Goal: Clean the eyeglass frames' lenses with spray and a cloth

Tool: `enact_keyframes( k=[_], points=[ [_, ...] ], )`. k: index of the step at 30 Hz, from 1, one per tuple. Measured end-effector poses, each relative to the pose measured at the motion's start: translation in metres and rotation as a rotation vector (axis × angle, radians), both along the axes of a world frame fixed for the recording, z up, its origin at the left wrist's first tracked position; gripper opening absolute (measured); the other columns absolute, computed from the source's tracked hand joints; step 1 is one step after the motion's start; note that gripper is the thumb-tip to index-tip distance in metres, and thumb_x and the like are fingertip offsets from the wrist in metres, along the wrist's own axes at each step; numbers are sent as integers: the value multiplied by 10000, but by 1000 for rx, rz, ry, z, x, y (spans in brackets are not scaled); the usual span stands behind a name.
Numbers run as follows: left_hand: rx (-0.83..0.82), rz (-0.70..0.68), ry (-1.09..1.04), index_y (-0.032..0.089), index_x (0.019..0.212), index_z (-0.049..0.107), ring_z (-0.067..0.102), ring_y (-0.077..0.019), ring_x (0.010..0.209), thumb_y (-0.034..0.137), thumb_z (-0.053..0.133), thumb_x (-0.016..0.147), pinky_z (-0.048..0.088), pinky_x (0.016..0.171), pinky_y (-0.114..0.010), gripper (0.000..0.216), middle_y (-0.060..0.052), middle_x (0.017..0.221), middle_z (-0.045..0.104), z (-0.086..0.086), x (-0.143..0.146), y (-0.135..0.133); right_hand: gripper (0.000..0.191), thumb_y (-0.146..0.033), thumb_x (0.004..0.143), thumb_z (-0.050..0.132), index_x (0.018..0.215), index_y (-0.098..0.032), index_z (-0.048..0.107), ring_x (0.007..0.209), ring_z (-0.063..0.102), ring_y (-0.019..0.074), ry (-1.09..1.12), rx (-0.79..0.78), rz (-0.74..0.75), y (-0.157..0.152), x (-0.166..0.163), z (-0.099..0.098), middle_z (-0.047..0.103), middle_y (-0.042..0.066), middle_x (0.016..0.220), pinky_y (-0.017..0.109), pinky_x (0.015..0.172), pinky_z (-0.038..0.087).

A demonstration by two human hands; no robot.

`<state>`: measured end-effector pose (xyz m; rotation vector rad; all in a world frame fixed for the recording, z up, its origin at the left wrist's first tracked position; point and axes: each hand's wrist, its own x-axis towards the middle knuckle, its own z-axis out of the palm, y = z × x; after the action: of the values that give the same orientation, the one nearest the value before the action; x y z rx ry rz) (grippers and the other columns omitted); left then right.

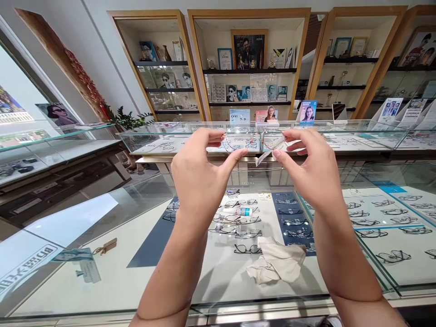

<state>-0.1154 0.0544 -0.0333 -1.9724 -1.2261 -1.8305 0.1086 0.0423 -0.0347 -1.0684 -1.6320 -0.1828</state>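
I hold a pair of thin-rimmed glasses [255,140] up at eye level with both hands. My left hand [199,170] pinches the left rim between thumb and fingers. My right hand [311,165] pinches the right rim the same way. A small white tag [263,157] hangs from the bridge of the glasses. Below my hands lies the glass counter top [112,268], with a crumpled white cloth [277,263] and a small spray bottle [240,211] on it.
Several pairs of glasses are laid out under the counter glass. A key with a brown fob [105,247] lies at the left. Another glass showcase [357,131] runs across behind, and wooden wall shelves [250,70] hold pictures and frames.
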Motion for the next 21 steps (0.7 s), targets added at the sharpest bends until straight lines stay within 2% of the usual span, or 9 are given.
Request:
enact_keyframes(
  k=[4, 8, 12, 16, 21],
  points=[
    [-28, -45, -21, 261, 1139, 708, 765, -286, 1098, 597, 855, 895, 616, 976, -409, 440, -67, 1165, 786, 0, -1, 1, 300, -318, 967, 744, 1259, -261, 708, 1026, 727, 279, 10, 44, 3, 1, 0, -1, 727, 85, 1244, 488, 906, 602],
    [-76, -120, -50, 266, 1206, 712, 776, -277, 1103, 559, 855, 907, 631, 955, -396, 442, -74, 1233, 789, -1, -3, 4, 324, -267, 953, 756, 1270, -278, 692, 1080, 696, 286, 22, 183, 13, 3, -3, -1, 687, 82, 1250, 502, 923, 620],
    [-106, -202, -105, 269, 1246, 700, 784, -271, 1109, 555, 873, 893, 644, 899, -375, 486, -91, 1299, 778, -1, -1, 7, 359, -235, 969, 748, 1312, -311, 672, 1215, 646, 350, 41, 270, 44, 1, -8, -2, 652, 101, 1284, 571, 985, 636],
    [-64, -187, -149, 255, 1219, 686, 777, -271, 1118, 579, 896, 861, 649, 867, -371, 527, -93, 1304, 773, -1, 3, 9, 435, -234, 989, 728, 1394, -366, 640, 1374, 564, 419, 45, 276, 94, -2, -12, -4, 600, 110, 1377, 654, 1086, 609],
    [40, -159, -150, 285, 1277, 662, 756, -290, 1145, 621, 869, 874, 645, 929, -449, 564, -92, 1360, 729, -4, 3, 12, 395, -236, 993, 729, 1363, -358, 669, 1372, 583, 390, 72, 317, 95, -2, -14, -3, 620, 102, 1359, 594, 1029, 641]
  ],
)
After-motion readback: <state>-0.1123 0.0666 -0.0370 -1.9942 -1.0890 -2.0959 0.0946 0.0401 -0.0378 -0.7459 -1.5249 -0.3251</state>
